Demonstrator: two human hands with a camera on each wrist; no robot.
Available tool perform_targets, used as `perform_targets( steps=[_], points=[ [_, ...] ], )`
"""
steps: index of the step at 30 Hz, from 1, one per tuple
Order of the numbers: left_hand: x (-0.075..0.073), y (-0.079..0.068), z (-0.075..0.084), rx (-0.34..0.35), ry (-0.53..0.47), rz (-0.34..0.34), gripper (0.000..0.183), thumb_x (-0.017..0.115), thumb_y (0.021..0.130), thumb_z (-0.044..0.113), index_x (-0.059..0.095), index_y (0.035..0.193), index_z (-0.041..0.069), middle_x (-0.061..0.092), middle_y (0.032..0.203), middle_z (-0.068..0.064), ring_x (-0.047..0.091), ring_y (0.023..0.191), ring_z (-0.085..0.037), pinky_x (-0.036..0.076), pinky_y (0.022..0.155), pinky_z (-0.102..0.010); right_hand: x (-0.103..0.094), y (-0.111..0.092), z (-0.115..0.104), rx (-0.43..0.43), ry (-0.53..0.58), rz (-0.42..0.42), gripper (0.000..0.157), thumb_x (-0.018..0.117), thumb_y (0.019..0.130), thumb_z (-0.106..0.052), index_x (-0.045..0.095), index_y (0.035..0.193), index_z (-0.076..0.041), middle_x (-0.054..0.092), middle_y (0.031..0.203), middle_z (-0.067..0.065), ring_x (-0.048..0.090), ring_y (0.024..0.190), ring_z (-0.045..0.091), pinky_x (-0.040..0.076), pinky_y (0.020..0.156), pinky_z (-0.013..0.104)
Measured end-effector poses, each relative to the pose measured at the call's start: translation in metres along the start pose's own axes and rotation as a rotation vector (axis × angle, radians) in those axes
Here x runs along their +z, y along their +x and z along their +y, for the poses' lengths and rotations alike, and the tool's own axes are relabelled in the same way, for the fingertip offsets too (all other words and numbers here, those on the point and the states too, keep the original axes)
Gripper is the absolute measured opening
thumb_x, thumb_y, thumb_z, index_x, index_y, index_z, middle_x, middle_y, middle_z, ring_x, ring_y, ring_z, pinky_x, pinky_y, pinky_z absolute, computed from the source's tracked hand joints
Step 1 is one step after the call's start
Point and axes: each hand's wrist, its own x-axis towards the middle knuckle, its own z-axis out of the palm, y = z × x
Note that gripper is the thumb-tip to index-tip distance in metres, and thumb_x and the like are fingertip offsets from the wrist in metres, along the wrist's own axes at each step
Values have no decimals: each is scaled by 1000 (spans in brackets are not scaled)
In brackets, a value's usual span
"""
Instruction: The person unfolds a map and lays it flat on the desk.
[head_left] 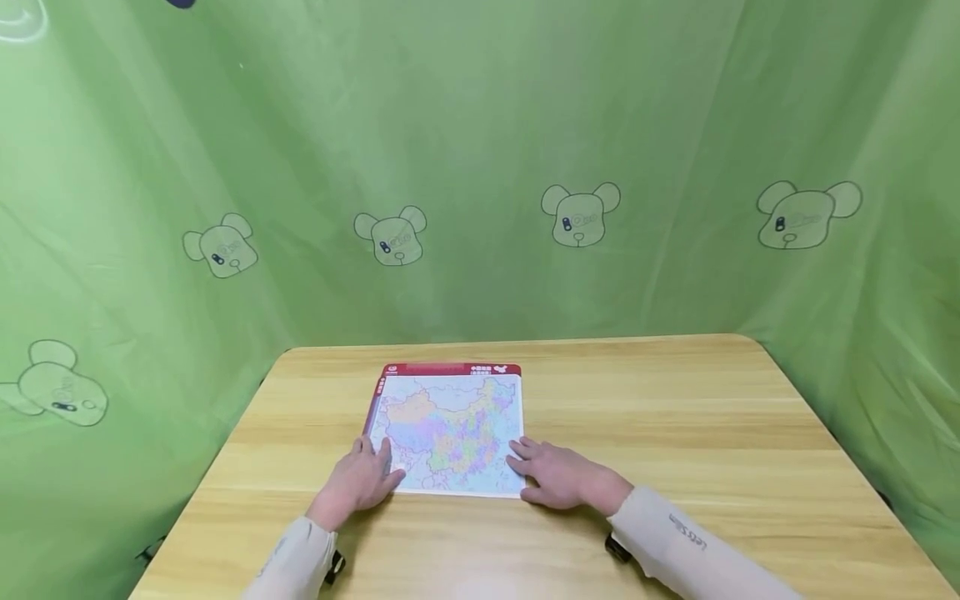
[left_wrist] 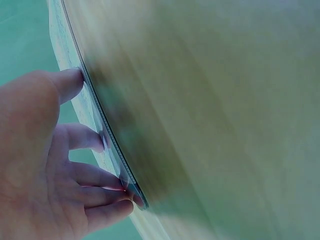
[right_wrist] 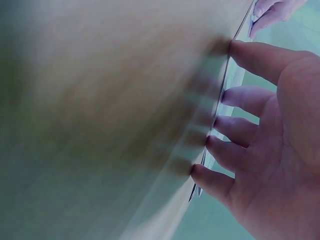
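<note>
A thin map board (head_left: 457,433) with a red top border and a coloured map of China lies flat on the wooden table. My left hand (head_left: 360,477) rests at its lower left corner, the thumb on the map's surface. Across from it, my right hand (head_left: 558,475) touches the right edge near the lower corner with fingers spread. From the left wrist view, the fingertips of the left hand (left_wrist: 65,170) meet the board's thin edge (left_wrist: 112,137). In the right wrist view, the right hand (right_wrist: 270,135) has its fingertips along the board and tabletop.
The light wooden table (head_left: 675,400) has rounded far corners. A green curtain (head_left: 480,108) printed with bear heads hangs behind it and along both sides. Dark wrist straps (head_left: 617,547) show under the pale sleeves (head_left: 682,542).
</note>
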Motion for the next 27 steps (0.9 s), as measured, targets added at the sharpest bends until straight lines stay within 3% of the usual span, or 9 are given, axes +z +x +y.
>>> perform_targets(
  steps=[17,27],
  points=[
    [-5,-2,8,-9,-47,-14,69,49,95,47,42,137,-7,38,132,-42,35,125,-52,38,100,-56,0,-3,4,18,0,-11,56,56,93,-33,46,140,-5,33,149,17,28,137,32,29,109,48],
    [-3,0,13,-1,-17,-9,70,48,95,49,42,138,-6,38,131,-42,36,125,-51,41,98,-55,-5,-12,3,14,16,-12,54,57,93,-31,47,139,-3,35,147,18,29,136,35,31,108,49]
  ],
)
